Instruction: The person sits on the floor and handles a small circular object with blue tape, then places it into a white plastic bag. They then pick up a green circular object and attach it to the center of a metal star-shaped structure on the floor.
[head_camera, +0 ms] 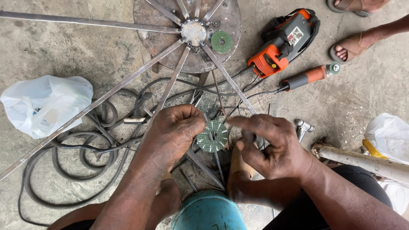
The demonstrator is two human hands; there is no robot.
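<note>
Green cutting disc [212, 136] sits pinched in your left grip [177, 130], right grip [266, 142] spread beside it, over a concrete floor [362, 98]; cables [76, 153] left, orange welder [283, 40] far.

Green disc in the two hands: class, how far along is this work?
Done: spokes already join the hub. In hand: the left hand holds a green disc, with the right hand at its edge. Left: the grinder lies untouched, and a second disc rests by the hub.
</note>
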